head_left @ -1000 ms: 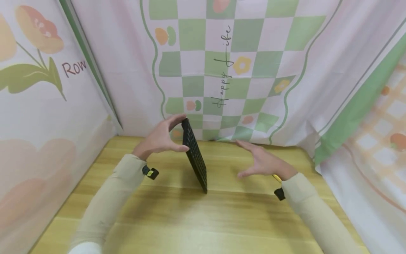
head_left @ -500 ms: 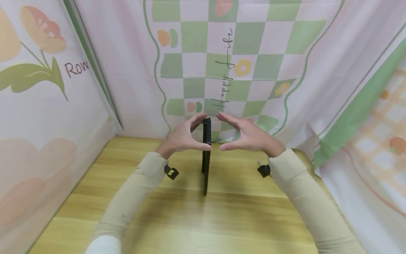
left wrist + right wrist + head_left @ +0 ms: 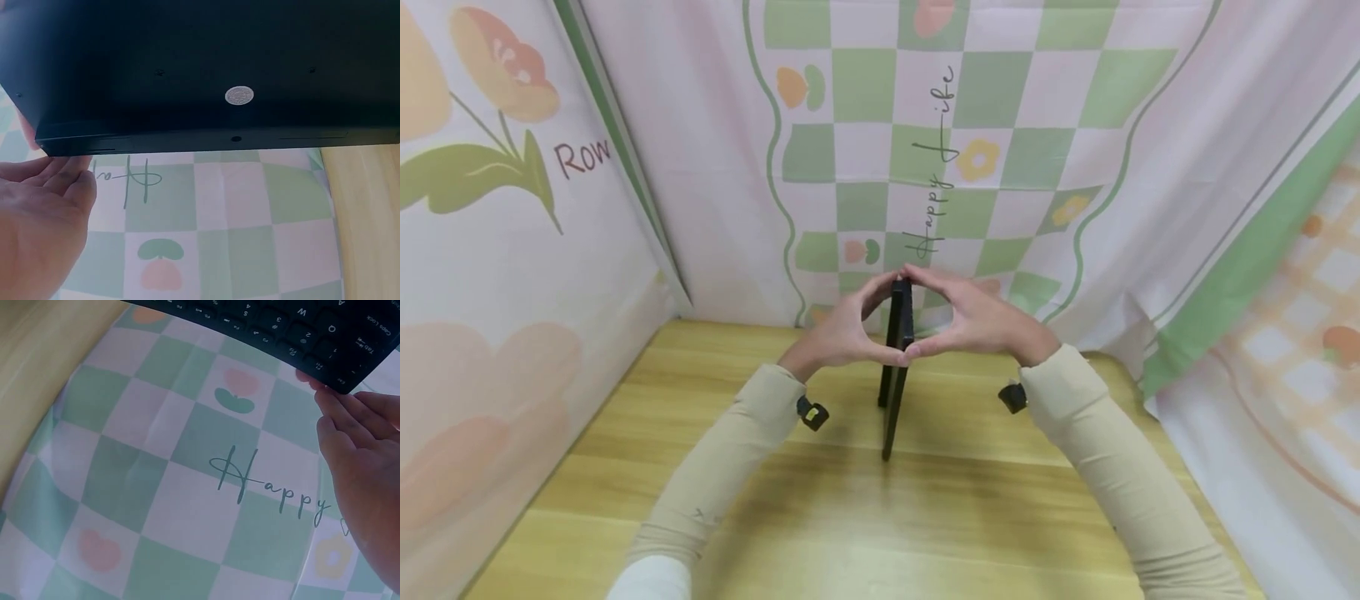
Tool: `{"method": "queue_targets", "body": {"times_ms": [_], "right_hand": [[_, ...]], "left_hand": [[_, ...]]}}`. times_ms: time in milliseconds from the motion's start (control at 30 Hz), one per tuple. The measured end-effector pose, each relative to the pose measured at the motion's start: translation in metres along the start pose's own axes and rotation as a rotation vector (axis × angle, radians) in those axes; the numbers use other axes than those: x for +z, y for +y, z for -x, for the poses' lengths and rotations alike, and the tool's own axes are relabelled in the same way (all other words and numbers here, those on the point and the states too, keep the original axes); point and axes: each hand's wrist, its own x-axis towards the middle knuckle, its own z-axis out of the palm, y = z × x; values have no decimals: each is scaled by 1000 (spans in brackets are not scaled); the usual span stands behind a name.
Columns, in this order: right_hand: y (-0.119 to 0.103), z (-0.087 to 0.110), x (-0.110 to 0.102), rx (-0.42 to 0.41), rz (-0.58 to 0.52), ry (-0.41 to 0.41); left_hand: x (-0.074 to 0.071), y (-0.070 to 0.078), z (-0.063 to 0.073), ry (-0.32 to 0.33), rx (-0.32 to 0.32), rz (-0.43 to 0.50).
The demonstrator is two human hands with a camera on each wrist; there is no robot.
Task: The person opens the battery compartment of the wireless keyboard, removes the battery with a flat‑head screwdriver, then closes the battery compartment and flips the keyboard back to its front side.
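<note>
A black keyboard (image 3: 891, 417) stands on end, nearly edge-on in the head view, close over the wooden table (image 3: 850, 533). My left hand (image 3: 842, 332) grips its upper end from the left, thumb on the near edge and fingers on the far edge. From the right, my right hand (image 3: 988, 321) holds the same end, its thumb and fingertips meeting those of the left. The left wrist view shows the keyboard's plain underside (image 3: 187, 37) with screws and a round silver sticker (image 3: 239, 95). Keys near the Esc corner (image 3: 337, 380) face the right wrist camera, with right fingertips at that corner.
A checked green and white curtain (image 3: 865, 150) hangs right behind the table's back edge. More printed cloth hangs at the left side (image 3: 512, 275) and the right side (image 3: 1262, 400). Small black wrist cameras (image 3: 812, 413) sit under both cuffs.
My left hand has swung the tilted keyboard rightward to nearly upright. The right hand has come in from the right, and its thumb and fingers have closed on the upper end.
</note>
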Motion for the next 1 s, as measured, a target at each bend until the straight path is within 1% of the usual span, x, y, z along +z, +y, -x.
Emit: {"method": "queue_targets", "body": {"times_ms": [100,200,300,433,533,733,867,933,1000], "right_hand": [[0,1,-2,0,17,9],[2,6,-5,9,29,22],[7,14,-8,22,34,34],[19,32,-13,27,63,43],[29,49,-18,34,85,41],[52,93,-23,62,114,22],[67,124,-21,81,192,4],[74,137,-16,112,229,-26],[83,150,-9,129,240,-42]], "left_hand": [[3,-6,2,-17,-12,-22],[7,-17,8,-44,-48,-47],[10,-32,17,-72,-99,-70],[15,-56,31,-118,-178,-170],[17,-72,42,-160,-225,-212],[26,-98,58,-238,-317,-171],[33,-111,63,-282,-370,-183],[36,-116,64,-306,-378,-183],[39,-119,63,-330,-379,-193]]}}
